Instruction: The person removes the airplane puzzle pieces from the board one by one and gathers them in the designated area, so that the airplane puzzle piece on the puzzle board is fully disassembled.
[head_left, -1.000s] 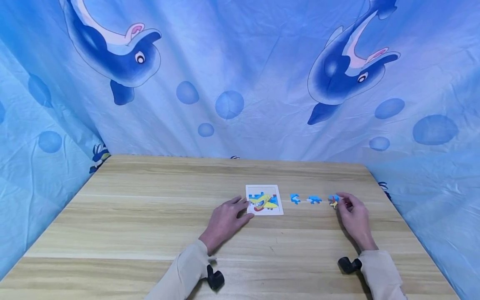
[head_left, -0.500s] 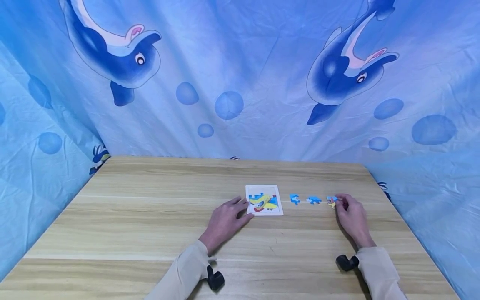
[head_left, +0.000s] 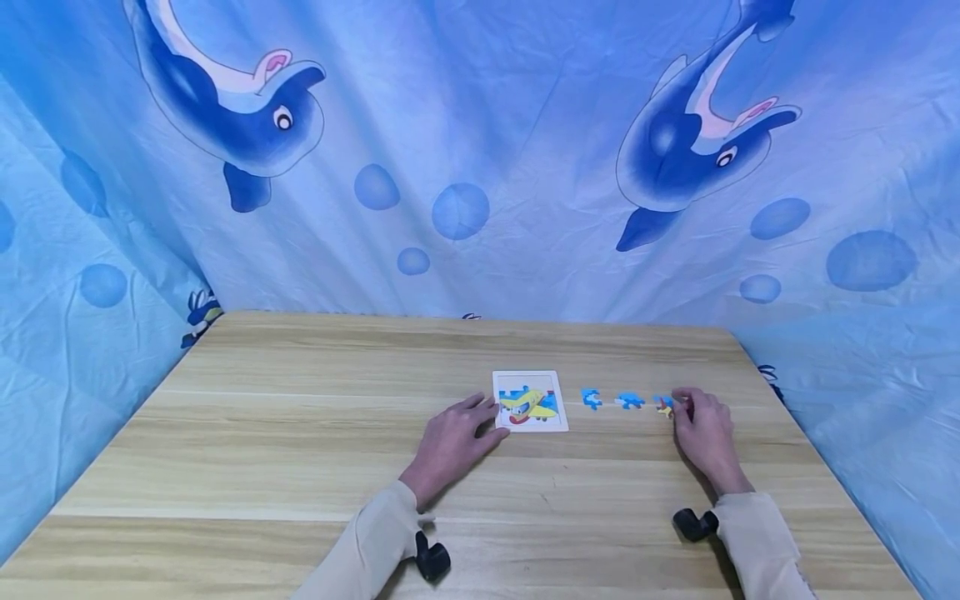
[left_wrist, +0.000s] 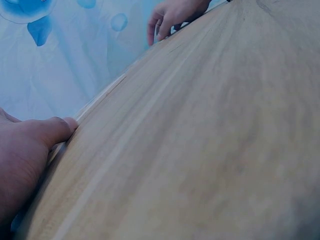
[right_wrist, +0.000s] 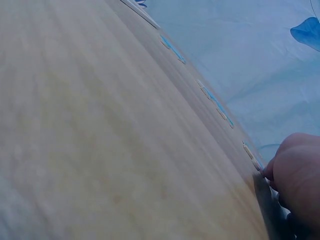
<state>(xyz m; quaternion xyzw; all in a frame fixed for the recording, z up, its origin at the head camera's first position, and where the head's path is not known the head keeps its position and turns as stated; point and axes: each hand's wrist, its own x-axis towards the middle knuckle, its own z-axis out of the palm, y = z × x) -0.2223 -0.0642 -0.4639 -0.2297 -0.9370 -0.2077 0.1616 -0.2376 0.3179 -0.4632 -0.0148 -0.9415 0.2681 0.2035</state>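
Note:
A white-framed puzzle board lies on the table, with part of a yellow aeroplane picture in its lower portion and a pale bare strip at the top. My left hand rests at its left side, fingers relaxed, with fingertips and thumb at the frame's edge. To the right, my right hand pinches the right edge of a blue, red and yellow puzzle piece with thumb and forefinger. In the right wrist view that piece lies flat, close to the tabletop, under the thumb tip.
Two blue-and-white puzzle pieces, one nearer the board and one farther right, lie in a row between board and right hand. The wooden table ends at a blue dolphin-print curtain. Black cameras sit on both wrists.
The right hand has shifted slightly left and the piece at its fingertips has turned a little. The left hand and the board stay in place.

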